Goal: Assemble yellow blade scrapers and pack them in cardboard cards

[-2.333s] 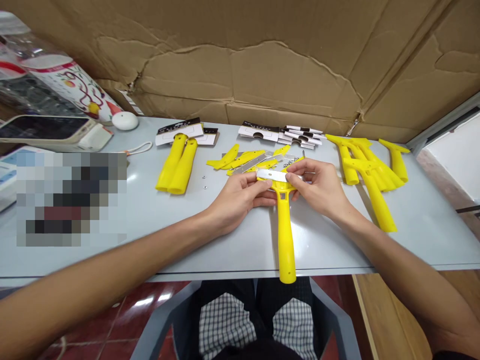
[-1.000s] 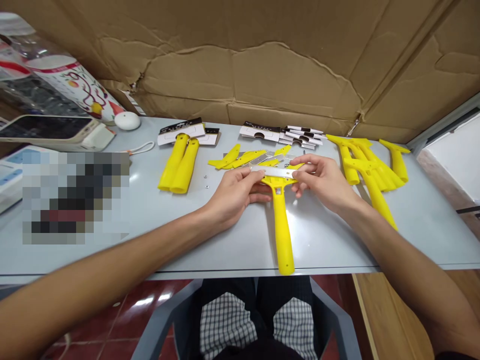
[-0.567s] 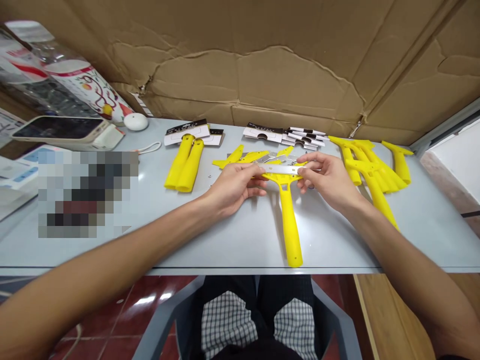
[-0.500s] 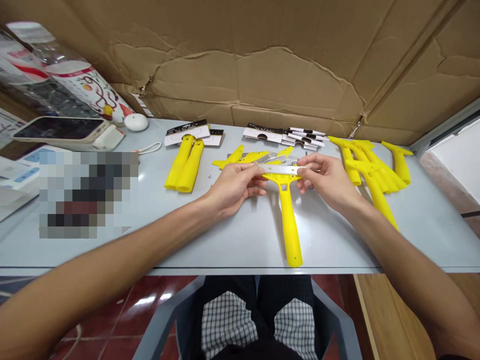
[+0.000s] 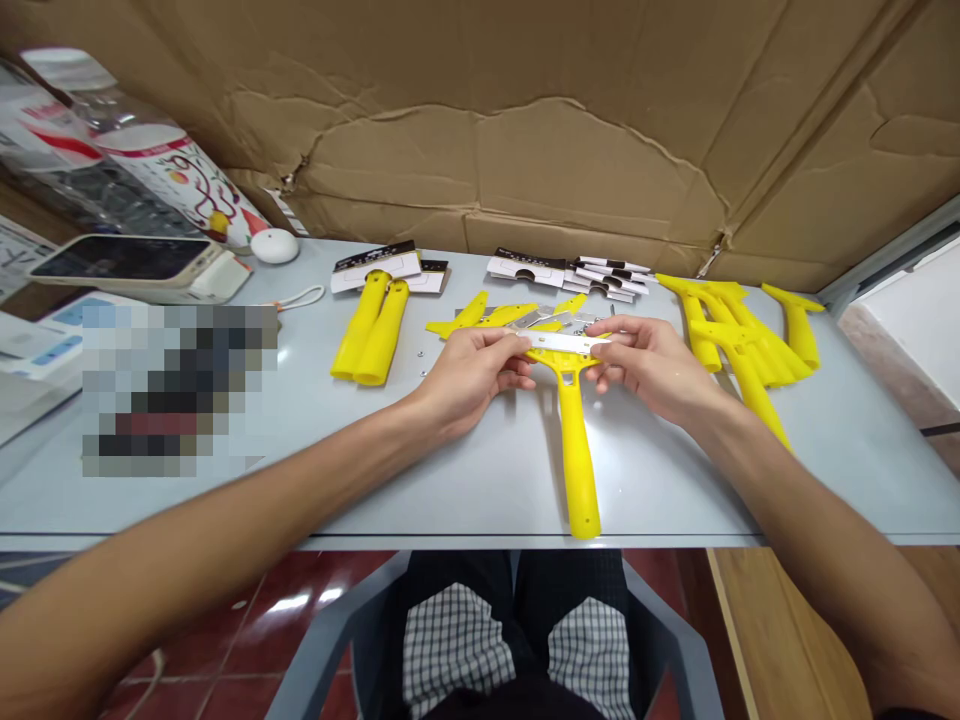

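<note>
One metal strip (image 5: 564, 343) sits across the head of one yellow handle (image 5: 579, 455), just right of frame centre, over the tabletop (image 5: 450, 500). Left grip (image 5: 480, 375) pinches the strip's left end against the head; right grip (image 5: 652, 362) has the other end. Reads to me as the line-up step; next move calls for keeping strip square, holes matched. Behind: a heap of parts (image 5: 463, 316), overlapped, no sure count. Two small metal bits (image 5: 421, 354) left of centre, two carded handles (image 5: 379, 335) past them, at least four loose handles (image 5: 804, 335) at right.
</note>
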Available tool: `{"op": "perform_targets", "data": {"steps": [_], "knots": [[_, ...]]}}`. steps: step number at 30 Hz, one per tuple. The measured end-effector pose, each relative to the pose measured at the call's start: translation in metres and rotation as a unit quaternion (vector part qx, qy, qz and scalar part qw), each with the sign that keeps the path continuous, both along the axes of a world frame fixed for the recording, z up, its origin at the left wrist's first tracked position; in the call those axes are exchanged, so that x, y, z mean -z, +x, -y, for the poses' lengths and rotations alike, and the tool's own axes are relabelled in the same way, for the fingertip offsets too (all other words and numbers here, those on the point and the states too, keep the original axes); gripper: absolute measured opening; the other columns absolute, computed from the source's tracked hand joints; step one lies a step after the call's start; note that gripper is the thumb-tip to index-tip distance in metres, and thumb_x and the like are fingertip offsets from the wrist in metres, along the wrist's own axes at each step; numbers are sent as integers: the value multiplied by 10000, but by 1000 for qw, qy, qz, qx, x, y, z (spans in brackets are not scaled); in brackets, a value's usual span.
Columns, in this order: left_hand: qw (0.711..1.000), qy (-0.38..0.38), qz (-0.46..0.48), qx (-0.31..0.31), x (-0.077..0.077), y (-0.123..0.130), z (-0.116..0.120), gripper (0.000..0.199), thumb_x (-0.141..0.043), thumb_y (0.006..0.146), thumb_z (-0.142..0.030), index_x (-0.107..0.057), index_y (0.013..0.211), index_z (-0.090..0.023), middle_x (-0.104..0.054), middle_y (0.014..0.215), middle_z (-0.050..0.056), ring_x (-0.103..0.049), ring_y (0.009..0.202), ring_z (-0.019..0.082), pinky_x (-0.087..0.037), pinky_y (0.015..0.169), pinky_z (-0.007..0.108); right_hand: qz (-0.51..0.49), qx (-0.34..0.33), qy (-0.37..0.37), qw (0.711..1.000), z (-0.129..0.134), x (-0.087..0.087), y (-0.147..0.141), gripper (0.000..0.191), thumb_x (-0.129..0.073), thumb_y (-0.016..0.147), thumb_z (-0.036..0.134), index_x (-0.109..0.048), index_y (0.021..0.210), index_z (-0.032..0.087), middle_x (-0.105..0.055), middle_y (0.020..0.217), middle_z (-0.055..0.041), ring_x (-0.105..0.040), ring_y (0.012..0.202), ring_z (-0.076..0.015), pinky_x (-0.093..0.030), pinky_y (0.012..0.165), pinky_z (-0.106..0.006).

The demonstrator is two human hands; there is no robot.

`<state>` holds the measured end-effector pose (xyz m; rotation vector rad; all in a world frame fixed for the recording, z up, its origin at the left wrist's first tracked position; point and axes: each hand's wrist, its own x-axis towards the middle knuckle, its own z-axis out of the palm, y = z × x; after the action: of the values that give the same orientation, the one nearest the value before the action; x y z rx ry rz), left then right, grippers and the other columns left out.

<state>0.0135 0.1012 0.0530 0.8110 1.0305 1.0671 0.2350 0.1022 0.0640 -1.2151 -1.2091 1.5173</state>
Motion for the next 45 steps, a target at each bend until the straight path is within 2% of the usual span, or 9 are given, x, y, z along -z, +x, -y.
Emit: {"op": "perform_targets", "data": {"steps": [13,18,21,23,26,28,32,36,45], "knots": [[996,-1,-41,77,-17,-11,-12,71,-755,843,-122,-798,800,-85,-761,902,147,-619,650,130,-523,518,245,-19,25,32,999,1,0,-2,384,-909,662,228,-683,971,196,-716,720,24,-702,576,-139,-606,608,-287],[989,75,-129,8,-29,-29,-27,95,-718,803,-189,-791,802,-130,-786,979,153,-634,686,154,-467,506,247,-11,44,46,998,0,-3,3,326,-885,675,218,-686,933,233,-707,712,30,-689,584,-145,-610,612,-301],[936,193,-292,-37,-32,-42,-35,120,-686,830,-213,-793,809,-163,-806,1049,120,-621,707,153,-475,571,274,-5,51,50,997,-2,-4,5,306,-873,695,208,-683,932,247,-703,713,27,-688,590,-153,-612,613,-312],[866,279,-412,-39,-32,-50,-37,140,-681,863,-226,-815,872,-185,-816,1011,93,-632,735,166,-509,701,310,-6,52,52,997,-3,-3,6,300,-865,701,202,-682,935,247,-698,707,26,-688,587,-157,-611,608,-316],[754,365,-545,20,-29,-59,-41,206,-635,914,-251,-832,924,-194,-819,952,86,-645,758,200,-489,833,356,-8,53,55,997,-4,-2,6,288,-851,702,190,-686,933,237,-698,701,23,-688,576,-155,-602,590,-308],[711,364,-598,71,-28,-67,-46,254,-595,923,-252,-841,961,-200,-823,956,90,-659,773,223,-472,853,366,-7,53,55,997,-4,-1,6,291,-850,701,193,-685,937,235,-699,707,21,-690,577,-154,-603,589,-307],[680,323,-649,109,-24,-81,-58,294,-604,904,-275,-848,1054,-207,-831,994,100,-702,868,278,-458,903,366,1,48,54,997,-5,0,7,316,-874,692,228,-685,945,238,-698,725,22,-692,586,-153,-618,603,-314],[689,305,-645,127,-18,-84,-63,256,-690,891,-358,-853,1022,-211,-808,904,105,-706,856,287,-463,920,370,2,46,48,998,-4,0,5,315,-880,679,215,-694,933,230,-700,719,22,-696,575,-147,-604,588,-295],[655,320,-670,142,-6,-85,-66,267,-655,922,-317,-847,1061,-193,-819,1039,146,-713,889,294,-486,900,391,-2,36,46,998,-4,3,4,348,-898,678,220,-691,957,211,-690,706,26,-711,585,-155,-611,591,-300]]}}
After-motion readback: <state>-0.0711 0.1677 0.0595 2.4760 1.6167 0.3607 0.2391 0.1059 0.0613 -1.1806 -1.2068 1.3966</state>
